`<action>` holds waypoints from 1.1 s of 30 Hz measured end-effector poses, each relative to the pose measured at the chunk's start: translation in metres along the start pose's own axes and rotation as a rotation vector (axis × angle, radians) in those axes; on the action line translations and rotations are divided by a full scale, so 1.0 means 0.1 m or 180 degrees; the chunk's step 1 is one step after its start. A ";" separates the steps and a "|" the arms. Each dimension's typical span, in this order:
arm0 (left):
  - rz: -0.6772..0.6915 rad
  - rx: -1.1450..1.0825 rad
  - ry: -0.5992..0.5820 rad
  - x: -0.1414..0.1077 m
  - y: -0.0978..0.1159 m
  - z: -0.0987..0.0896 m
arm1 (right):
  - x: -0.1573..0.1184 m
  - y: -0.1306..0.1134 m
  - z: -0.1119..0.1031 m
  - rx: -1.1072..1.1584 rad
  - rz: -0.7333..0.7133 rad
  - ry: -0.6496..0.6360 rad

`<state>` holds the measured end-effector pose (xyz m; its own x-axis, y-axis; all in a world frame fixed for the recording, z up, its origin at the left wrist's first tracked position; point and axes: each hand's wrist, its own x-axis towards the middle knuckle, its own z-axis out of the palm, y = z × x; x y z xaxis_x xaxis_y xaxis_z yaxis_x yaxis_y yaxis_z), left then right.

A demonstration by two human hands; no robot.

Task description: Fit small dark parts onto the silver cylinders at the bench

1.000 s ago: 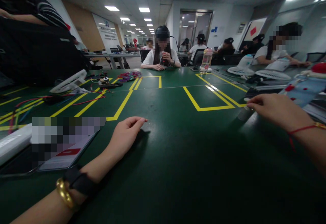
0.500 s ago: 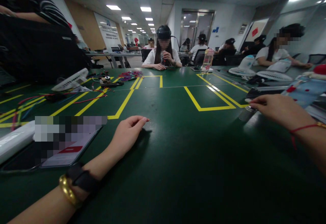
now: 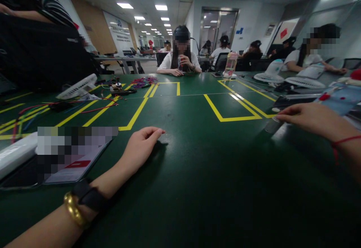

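Observation:
My left hand (image 3: 144, 143) rests on the green table (image 3: 191, 165), its fingers curled and the thumb pressed against the index finger. Nothing shows in its grip. Left of that wrist lie a phone (image 3: 76, 171) with a lit screen and a long white object (image 3: 18, 156). At the right, my right hand (image 3: 310, 119) pinches a small grey cylinder (image 3: 272, 126) at its upper end. The cylinder leans at a slant close to the table top; whether it touches is unclear. A small whitish round piece (image 3: 275, 109) shows just beyond the fingertips.
Yellow tape lines (image 3: 239, 119) mark the table. Loose wires (image 3: 34, 111) and a white fan (image 3: 77, 86) lie left; further fans (image 3: 269, 73) and a blue patterned item (image 3: 337, 97) stand right. Across sits a person (image 3: 179, 58), near a clear bottle (image 3: 230, 65).
My right wrist has shifted slightly, with the cylinder still pinched at nearly the same spot. The left hand has stayed in place.

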<state>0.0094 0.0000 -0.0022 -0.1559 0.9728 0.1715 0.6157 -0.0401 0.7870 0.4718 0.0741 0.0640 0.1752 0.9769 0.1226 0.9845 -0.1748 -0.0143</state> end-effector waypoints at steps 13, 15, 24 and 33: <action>-0.0071 -0.0159 0.0006 -0.01 -0.01 0.00 | -0.12 -0.03 0.05 0.0129 0.0095 0.0205; -0.0037 -0.0182 0.0022 -0.02 0.00 0.00 | -0.20 -0.05 0.07 0.0401 0.0238 0.0436; -0.0051 -0.0220 0.0163 -0.03 0.03 0.01 | -0.35 -0.12 0.34 0.2107 0.0326 0.0579; 0.0117 -0.0126 0.0057 -0.04 0.01 0.01 | -0.76 -0.95 0.46 0.2315 -0.1026 0.0730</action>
<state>0.0114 -0.0042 -0.0021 -0.1477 0.9662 0.2111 0.5903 -0.0851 0.8027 0.3658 0.0224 0.0109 -0.0449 0.9022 0.4289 0.7591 0.3099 -0.5725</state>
